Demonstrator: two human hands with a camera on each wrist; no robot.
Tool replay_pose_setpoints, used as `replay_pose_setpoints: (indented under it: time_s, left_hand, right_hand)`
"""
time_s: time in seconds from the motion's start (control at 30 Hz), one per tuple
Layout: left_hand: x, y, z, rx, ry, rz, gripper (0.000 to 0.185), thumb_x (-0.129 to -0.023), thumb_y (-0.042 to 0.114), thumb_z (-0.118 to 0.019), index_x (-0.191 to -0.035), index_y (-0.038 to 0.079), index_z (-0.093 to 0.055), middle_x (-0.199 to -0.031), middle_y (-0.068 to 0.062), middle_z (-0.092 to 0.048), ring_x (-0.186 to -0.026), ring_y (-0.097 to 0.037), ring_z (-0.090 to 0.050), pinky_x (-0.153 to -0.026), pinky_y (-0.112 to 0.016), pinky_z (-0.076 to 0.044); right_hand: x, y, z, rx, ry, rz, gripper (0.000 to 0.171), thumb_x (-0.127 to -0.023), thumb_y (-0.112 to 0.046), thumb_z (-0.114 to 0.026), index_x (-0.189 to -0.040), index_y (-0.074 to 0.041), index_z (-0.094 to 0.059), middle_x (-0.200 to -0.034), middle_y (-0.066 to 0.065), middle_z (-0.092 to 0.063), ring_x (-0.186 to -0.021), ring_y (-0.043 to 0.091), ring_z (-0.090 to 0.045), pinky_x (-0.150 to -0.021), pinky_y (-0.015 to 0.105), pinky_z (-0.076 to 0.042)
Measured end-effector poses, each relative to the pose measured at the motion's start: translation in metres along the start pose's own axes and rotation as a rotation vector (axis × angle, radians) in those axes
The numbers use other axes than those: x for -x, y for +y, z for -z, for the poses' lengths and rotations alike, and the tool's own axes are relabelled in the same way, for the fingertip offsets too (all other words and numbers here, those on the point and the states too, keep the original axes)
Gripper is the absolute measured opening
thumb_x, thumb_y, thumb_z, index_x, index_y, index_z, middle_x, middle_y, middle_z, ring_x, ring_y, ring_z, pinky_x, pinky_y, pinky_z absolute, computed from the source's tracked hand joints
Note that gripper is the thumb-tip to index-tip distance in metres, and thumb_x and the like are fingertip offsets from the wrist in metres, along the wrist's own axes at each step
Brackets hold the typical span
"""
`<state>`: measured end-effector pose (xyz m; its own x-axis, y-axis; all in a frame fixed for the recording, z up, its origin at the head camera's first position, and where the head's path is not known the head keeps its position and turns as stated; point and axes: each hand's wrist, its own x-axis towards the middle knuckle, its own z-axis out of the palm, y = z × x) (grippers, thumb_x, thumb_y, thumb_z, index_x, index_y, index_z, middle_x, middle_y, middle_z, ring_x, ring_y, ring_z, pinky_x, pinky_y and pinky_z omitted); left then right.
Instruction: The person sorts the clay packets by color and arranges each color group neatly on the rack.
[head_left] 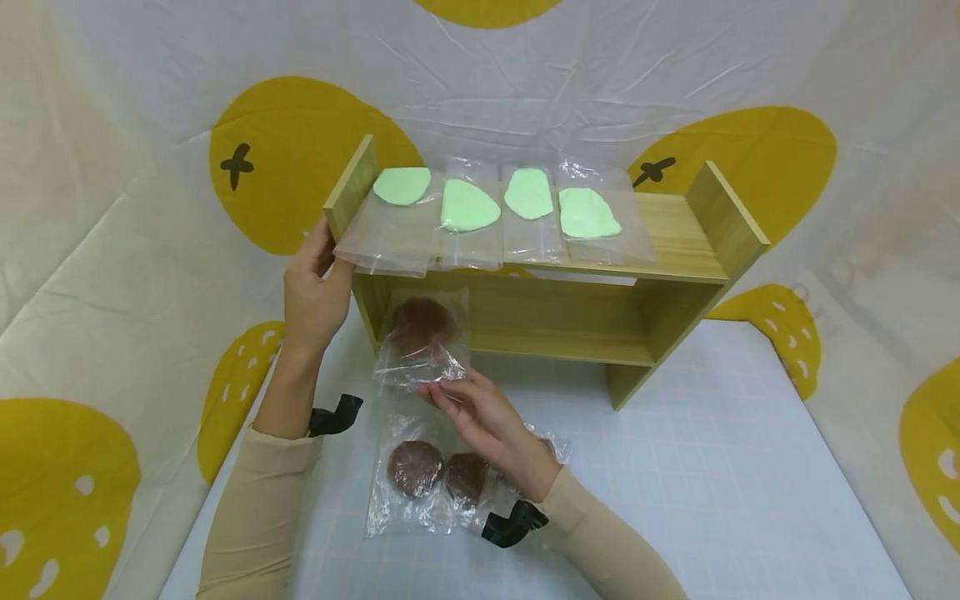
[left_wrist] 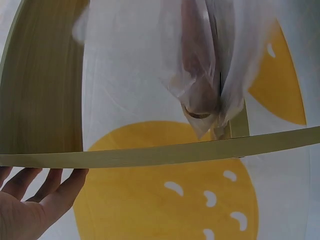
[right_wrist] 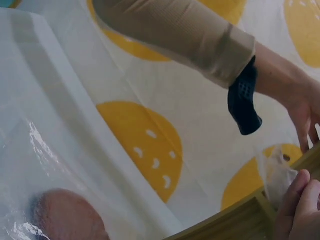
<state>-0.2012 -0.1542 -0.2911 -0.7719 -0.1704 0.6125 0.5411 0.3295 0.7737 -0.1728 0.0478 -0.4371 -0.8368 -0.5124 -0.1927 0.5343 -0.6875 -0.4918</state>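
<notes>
My right hand (head_left: 491, 425) pinches the near edge of a clear plastic bag (head_left: 420, 367) holding a flat, round brown piece (head_left: 422, 323). That bag extends into the left end of the lower tier of a small wooden shelf (head_left: 555, 317). In the left wrist view, the same bag (left_wrist: 200, 95) appears edge-on beyond the side panel. My left hand (head_left: 318, 296) rests at the shelf's left side panel (head_left: 352, 187), and its fingertips (left_wrist: 79, 175) touch the panel from outside. Several clear bags with pale green flat pieces (head_left: 470, 206) lie side by side on the top tier.
More bagged brown pieces (head_left: 415, 468) lie on the white table (head_left: 712, 467) before the shelf, partly hidden by my right forearm. A white cloth with yellow printed shapes (head_left: 300, 158) surrounds the table. The top tier's right end shows bare wood (head_left: 667, 225).
</notes>
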Motion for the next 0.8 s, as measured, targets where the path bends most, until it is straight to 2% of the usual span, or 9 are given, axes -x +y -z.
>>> replay_pose_setpoints:
  time_s: [0.2, 0.4, 0.53, 0.67, 0.8]
  left_hand:
    - [-0.0001, -0.0004, 0.0, 0.001, -0.002, -0.001, 0.042, -0.102, 0.007, -0.056, -0.144, 0.001, -0.052, -0.138, -0.017, -0.058, -0.125, -0.025, -0.057, -0.106, -0.038, -0.043]
    - [-0.0002, -0.0008, 0.0, 0.002, -0.003, -0.001, 0.043, -0.102, 0.007, -0.056, -0.144, 0.001, -0.052, -0.138, -0.016, -0.058, -0.125, -0.025, -0.056, -0.107, -0.039, -0.043]
    - [-0.0002, -0.0009, -0.0001, 0.004, -0.004, -0.004, 0.043, -0.102, 0.007, -0.055, -0.145, 0.001, -0.051, -0.139, -0.017, -0.058, -0.126, -0.025, -0.056, -0.107, -0.039, -0.043]
    - [-0.0003, -0.0015, -0.0004, 0.001, -0.001, -0.008, 0.043, -0.102, 0.006, -0.056, -0.145, 0.001, -0.051, -0.139, -0.017, -0.058, -0.126, -0.025, -0.056, -0.107, -0.039, -0.043]
    - [-0.0003, -0.0021, -0.0006, -0.002, 0.0, -0.008, 0.043, -0.102, 0.007, -0.056, -0.145, 0.001, -0.051, -0.139, -0.016, -0.058, -0.126, -0.025, -0.056, -0.107, -0.039, -0.043]
  right_hand:
    - [-0.0045, 0.0012, -0.0008, -0.163, -0.068, 0.02, 0.025, -0.102, 0.01, -0.04, -0.124, 0.008, -0.052, -0.119, 0.031, -0.057, -0.114, 0.033, -0.063, -0.105, 0.025, -0.04]
    - [-0.0072, 0.0005, 0.0, -0.252, -0.117, 0.066, 0.026, -0.101, 0.011, -0.039, -0.123, 0.012, -0.051, -0.122, 0.032, -0.056, -0.118, 0.034, -0.061, -0.107, 0.025, -0.037]
    - [-0.0053, 0.0025, 0.0023, -0.189, -0.075, 0.095, 0.021, -0.101, 0.008, -0.041, -0.116, 0.009, -0.056, -0.121, 0.028, -0.057, -0.117, 0.034, -0.061, -0.108, 0.028, -0.037]
    - [-0.0026, 0.0069, 0.005, -0.062, 0.035, 0.115, 0.011, -0.103, -0.001, -0.049, -0.104, 0.0, -0.06, -0.114, 0.021, -0.061, -0.111, 0.034, -0.064, -0.107, 0.034, -0.042]
    - [-0.0009, 0.0101, 0.0057, 0.002, 0.115, 0.114, 0.007, -0.103, -0.006, -0.054, -0.103, -0.002, -0.059, -0.105, 0.016, -0.067, -0.1, 0.029, -0.069, -0.101, 0.032, -0.047]
